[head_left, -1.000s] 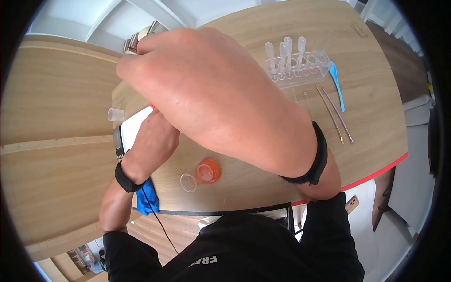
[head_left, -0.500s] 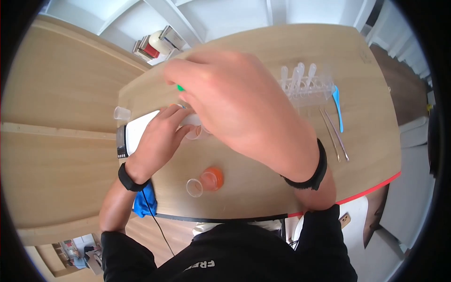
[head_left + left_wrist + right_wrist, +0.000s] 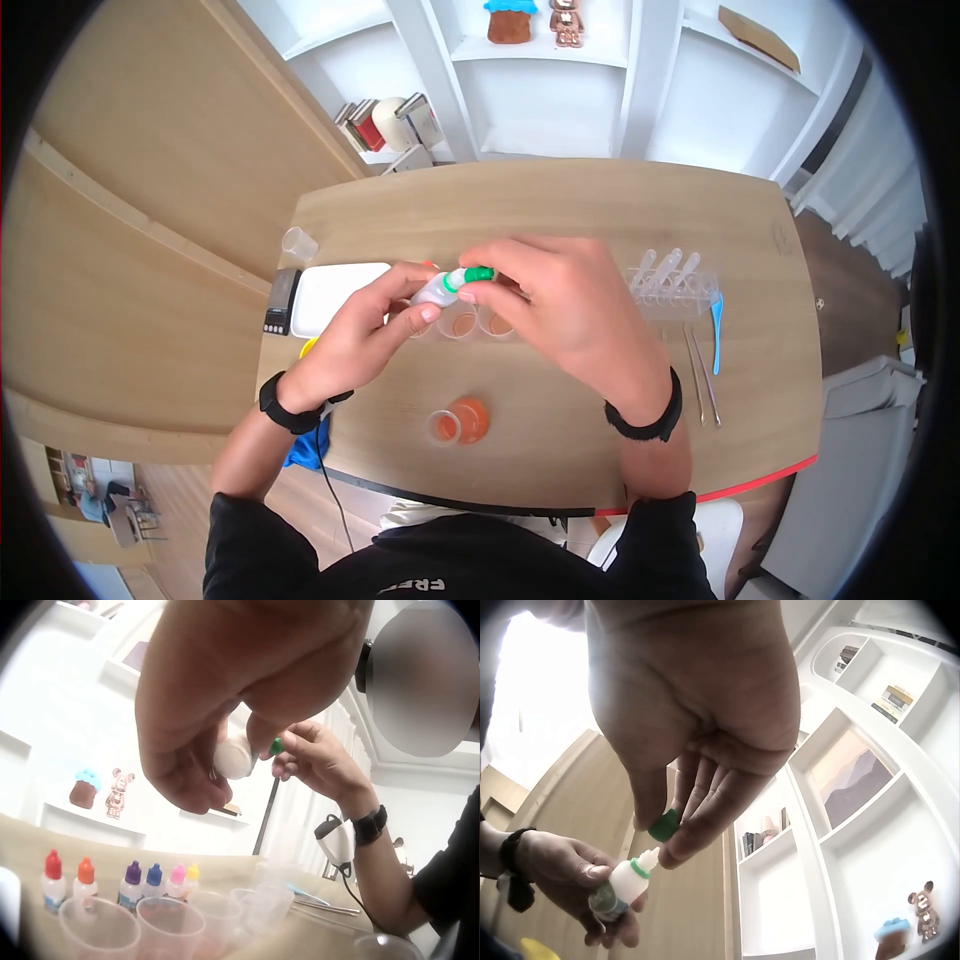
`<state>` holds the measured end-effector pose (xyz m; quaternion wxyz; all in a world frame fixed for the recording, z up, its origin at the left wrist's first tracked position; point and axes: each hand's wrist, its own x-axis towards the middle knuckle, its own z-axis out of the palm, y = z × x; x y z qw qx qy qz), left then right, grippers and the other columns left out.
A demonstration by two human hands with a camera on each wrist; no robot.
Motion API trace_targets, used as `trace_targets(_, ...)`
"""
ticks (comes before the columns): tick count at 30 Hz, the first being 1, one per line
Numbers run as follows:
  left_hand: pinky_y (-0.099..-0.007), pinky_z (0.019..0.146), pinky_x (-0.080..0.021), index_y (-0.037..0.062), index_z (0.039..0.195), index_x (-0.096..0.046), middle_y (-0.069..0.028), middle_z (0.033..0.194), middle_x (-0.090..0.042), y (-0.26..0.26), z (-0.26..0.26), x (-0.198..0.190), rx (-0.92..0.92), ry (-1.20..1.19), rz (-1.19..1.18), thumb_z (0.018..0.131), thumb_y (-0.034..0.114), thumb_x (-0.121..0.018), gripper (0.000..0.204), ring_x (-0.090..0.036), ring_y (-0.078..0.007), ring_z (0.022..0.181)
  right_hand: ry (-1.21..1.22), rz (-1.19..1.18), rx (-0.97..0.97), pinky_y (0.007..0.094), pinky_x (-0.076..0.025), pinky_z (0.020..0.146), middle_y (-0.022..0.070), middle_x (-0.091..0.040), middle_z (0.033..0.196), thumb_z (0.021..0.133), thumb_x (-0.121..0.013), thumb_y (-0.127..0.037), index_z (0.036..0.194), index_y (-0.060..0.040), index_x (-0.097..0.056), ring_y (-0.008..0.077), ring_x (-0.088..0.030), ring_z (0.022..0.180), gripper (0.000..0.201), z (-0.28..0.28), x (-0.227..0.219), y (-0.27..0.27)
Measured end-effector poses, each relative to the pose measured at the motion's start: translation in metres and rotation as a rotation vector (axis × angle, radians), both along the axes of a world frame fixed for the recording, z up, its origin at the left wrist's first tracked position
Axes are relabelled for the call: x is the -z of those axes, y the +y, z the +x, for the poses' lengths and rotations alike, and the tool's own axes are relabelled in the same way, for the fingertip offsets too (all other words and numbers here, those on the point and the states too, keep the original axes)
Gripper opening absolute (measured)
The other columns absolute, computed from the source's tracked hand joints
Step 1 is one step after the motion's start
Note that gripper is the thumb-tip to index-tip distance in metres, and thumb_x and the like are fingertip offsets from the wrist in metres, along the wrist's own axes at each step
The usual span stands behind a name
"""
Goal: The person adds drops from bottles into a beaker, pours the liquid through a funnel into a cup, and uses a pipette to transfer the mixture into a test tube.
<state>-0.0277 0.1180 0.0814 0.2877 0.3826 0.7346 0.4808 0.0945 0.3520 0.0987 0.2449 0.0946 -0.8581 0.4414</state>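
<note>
left grip [image 3: 350,335] holds bottle [image 3: 628,883]; right grip [image 3: 575,315], pinching green cap [image 3: 664,825], has lowered beside it.

Right hand [image 3: 572,305] lower; cap [image 3: 664,825] (green) now nearer bottle [image 3: 628,882].

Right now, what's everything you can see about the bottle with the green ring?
The bottle looks like cloudy white plastic, with a green ring round its neck, a pointed nozzle and a green-and-blue label. It is uncapped and held tilted above the table, its nozzle toward the right hand, which pinches the green cap just clear of the tip. The left hand grips the bottle's body. Its contents don't show.
</note>
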Motion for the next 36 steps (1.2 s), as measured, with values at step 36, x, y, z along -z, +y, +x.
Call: trace_targets(36, -0.0312, 0.097, -0.053, 0.0025, 0.136, -0.071, -0.0025, 0.116, -0.073, 0.007, -0.008, -0.030, 0.230, -0.281, -0.111, 0.107, 0.009, -0.072, 0.030, -0.065, -0.0118, 0.106, -0.060, 0.087, -0.081, 0.0395, -0.045, 0.054, 0.0134, -0.064, 0.064, 0.097, -0.081, -0.024, 0.093, -0.0036, -0.076, 0.0296, -0.059, 0.054, 0.021, 0.002, 0.005, 0.000)
